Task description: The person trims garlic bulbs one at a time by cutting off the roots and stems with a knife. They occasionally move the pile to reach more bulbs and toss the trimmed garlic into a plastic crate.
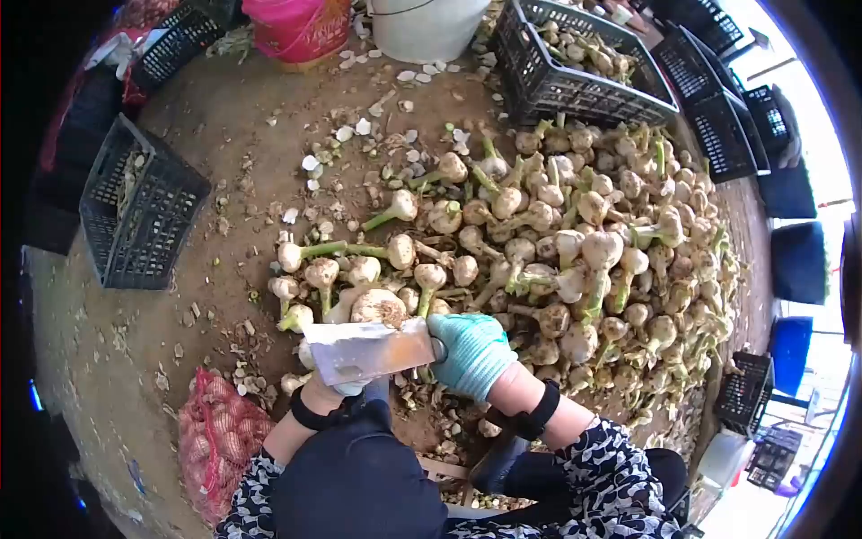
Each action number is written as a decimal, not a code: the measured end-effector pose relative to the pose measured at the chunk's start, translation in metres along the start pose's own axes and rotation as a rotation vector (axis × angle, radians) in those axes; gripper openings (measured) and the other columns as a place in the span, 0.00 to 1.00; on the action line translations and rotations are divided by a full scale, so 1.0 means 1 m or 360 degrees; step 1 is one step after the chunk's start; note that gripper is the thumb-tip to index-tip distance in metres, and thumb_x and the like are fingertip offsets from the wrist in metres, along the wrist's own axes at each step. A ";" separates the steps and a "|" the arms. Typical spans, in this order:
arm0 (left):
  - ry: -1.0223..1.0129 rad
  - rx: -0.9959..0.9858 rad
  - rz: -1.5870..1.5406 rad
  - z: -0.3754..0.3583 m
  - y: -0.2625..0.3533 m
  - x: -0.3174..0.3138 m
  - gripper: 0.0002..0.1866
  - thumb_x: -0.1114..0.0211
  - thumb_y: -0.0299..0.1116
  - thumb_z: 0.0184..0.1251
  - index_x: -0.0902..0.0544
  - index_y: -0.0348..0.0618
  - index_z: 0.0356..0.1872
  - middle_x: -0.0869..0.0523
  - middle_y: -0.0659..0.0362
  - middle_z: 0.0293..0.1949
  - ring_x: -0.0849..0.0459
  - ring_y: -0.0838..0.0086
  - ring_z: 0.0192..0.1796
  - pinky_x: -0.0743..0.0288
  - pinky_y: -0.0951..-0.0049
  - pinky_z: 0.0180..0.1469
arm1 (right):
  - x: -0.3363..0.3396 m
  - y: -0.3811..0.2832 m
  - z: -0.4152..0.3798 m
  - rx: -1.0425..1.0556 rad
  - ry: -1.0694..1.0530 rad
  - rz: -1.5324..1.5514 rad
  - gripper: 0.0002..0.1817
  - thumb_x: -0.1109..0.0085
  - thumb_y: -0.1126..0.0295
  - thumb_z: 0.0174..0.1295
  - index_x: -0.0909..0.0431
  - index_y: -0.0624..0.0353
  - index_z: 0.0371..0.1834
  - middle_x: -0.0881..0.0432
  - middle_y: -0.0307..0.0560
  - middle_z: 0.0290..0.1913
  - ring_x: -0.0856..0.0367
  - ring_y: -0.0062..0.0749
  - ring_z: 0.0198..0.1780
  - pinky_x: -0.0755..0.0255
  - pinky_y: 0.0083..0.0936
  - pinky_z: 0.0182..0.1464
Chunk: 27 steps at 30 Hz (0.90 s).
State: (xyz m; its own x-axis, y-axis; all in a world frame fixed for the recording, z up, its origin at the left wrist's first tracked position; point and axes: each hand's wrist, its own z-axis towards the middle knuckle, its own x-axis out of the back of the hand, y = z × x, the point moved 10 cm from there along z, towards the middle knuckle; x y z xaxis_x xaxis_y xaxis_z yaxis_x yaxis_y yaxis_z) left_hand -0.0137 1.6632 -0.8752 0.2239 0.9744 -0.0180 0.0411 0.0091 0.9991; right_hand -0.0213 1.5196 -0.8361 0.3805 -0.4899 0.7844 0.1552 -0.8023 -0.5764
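My right hand (473, 352), in a light green knitted glove, is closed round the handle of a cleaver (370, 350). The broad blade points left and lies across the front of my left hand (348, 387), of which only a bit of pale glove shows below the blade. Just above the blade's upper edge is a large garlic bulb (378, 306), with its root side showing. The blade hides the left fingers and whatever they hold. A big heap of garlic bulbs with stems (593, 251) spreads ahead and to the right.
A red net bag of garlic (218, 440) lies at lower left. Black crates stand at left (144, 211) and at upper right (588, 85). A pink bucket (301, 31) and a white bucket (426, 31) are at the top. Scraps litter the ground.
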 end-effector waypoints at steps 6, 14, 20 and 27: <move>-0.0014 -0.0487 0.0436 -0.007 0.091 0.011 0.43 0.21 0.38 0.35 0.32 0.36 0.57 0.19 0.53 0.43 0.18 0.67 0.47 0.23 0.71 0.49 | -0.006 0.132 -0.012 -0.0767 0.0123 0.0304 0.08 0.37 0.68 0.53 0.20 0.56 0.36 0.16 0.45 0.30 0.19 0.24 0.29 0.25 0.24 0.34; 0.0512 0.0443 -0.1591 0.046 0.014 0.019 0.20 0.35 0.39 0.59 0.26 0.41 0.48 0.20 0.56 0.34 0.20 0.67 0.38 0.24 0.64 0.42 | -0.038 0.052 -0.002 -0.0567 0.0244 0.1245 0.06 0.37 0.70 0.55 0.20 0.61 0.30 0.19 0.38 0.25 0.23 0.16 0.27 0.28 0.18 0.30; 0.0816 0.0595 -0.2104 0.050 -0.015 0.015 0.14 0.40 0.41 0.59 0.22 0.40 0.37 0.18 0.53 0.37 0.20 0.59 0.42 0.26 0.55 0.52 | -0.083 0.003 0.013 -0.0555 0.0419 0.1918 0.08 0.34 0.70 0.54 0.19 0.62 0.33 0.19 0.37 0.26 0.24 0.18 0.29 0.27 0.20 0.34; 0.0202 0.0195 -0.2090 0.068 0.066 -0.001 0.19 0.35 0.40 0.52 0.26 0.39 0.42 0.20 0.50 0.38 0.20 0.60 0.40 0.25 0.56 0.51 | -0.172 0.067 -0.032 -0.1137 0.0118 0.1737 0.09 0.34 0.68 0.52 0.23 0.60 0.30 0.21 0.37 0.23 0.28 0.19 0.22 0.31 0.20 0.26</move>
State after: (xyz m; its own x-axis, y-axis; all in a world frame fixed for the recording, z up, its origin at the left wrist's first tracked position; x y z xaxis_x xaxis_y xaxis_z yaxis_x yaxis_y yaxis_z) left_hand 0.0547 1.6474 -0.8123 -0.1410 0.2712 -0.9521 0.2442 0.9416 0.2320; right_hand -0.1057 1.5388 -1.0023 -0.0526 -0.9985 0.0163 -0.7240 0.0269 -0.6892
